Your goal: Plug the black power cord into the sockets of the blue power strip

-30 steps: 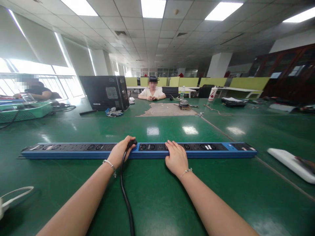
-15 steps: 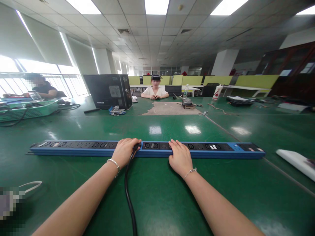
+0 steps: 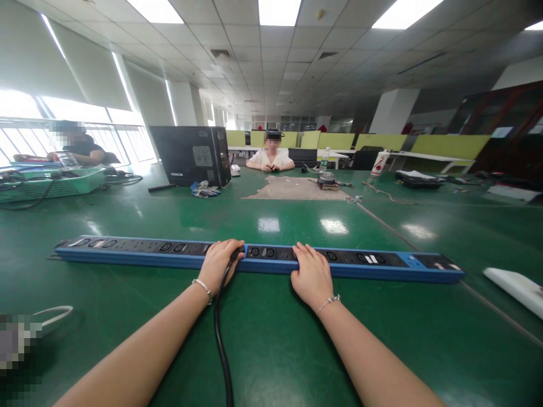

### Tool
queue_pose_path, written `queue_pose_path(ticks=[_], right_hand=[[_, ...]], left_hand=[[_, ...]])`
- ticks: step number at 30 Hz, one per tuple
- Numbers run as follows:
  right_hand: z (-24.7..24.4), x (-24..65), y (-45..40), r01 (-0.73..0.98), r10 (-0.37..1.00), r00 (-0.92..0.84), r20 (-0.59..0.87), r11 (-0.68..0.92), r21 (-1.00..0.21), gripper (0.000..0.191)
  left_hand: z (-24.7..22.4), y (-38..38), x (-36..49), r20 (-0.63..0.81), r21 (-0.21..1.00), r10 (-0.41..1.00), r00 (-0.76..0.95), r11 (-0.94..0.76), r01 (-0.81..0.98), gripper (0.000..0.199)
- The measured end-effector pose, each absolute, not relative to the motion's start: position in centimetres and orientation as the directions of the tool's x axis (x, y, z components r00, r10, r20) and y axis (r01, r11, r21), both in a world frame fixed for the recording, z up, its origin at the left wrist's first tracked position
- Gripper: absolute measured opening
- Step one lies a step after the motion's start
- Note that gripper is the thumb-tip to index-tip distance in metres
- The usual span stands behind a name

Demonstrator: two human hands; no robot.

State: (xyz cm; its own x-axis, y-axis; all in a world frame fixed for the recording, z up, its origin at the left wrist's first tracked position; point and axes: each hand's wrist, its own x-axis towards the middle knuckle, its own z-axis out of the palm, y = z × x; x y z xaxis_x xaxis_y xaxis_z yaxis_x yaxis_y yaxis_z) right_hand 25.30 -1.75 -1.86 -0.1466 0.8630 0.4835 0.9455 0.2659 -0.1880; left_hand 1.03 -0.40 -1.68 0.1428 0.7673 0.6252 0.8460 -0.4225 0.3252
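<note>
How far the black plug sits in any socket cannot be told, as the left hand covers most of it. The outlets under both hands are hidden too, and labels on the long blue power strip are too small to read. The black cable drops from the plug and is cut off at the near edge; a pale object at the near left is pixelated and cropped, and a white slab runs out at the right. The strip lies across the green table, its right end slightly nearer than its left. Both forearms reach in from the near corners, converging on the strip's middle, wrists well apart. The left hand arches over the strip from the near side, fingers bent and closed around the plug, thumb side turned right. The right hand straddles the strip to the right, fingers together over its top towards the far edge, thumb against the near side, clasping it palm down.
</note>
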Motion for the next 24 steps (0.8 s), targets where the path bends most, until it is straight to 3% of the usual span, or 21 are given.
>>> queue_pose_path(ticks=[4, 7, 15, 24], right_hand=[[-2.0, 25.4, -1.7, 0.943, 0.856, -0.154, 0.493, 0.277, -0.186, 0.054], [-2.0, 25.4, -1.6, 0.943, 0.851, -0.154, 0.502, 0.278, -0.182, 0.053], [-2.0, 25.5, -1.6, 0.945, 0.852, -0.150, 0.502, 0.273, -0.182, 0.053], [-2.0, 25.5, -1.6, 0.943, 0.855, -0.147, 0.497, 0.273, -0.191, 0.054]], left_hand=[[0.2, -0.8, -0.6, 0.704, 0.508, 0.692, -0.160, -0.333, 0.795, 0.029], [1.4, -0.8, -4.2, 0.614, 0.610, 0.735, -0.287, -0.211, 0.764, 0.036], [0.0, -0.3, -11.4, 0.435, 0.605, 0.890, -0.135, -0.178, 0.776, 0.043], [-0.5, -0.3, -12.2, 0.433, 0.521, 0.900, -0.051, -0.204, 0.829, 0.043]])
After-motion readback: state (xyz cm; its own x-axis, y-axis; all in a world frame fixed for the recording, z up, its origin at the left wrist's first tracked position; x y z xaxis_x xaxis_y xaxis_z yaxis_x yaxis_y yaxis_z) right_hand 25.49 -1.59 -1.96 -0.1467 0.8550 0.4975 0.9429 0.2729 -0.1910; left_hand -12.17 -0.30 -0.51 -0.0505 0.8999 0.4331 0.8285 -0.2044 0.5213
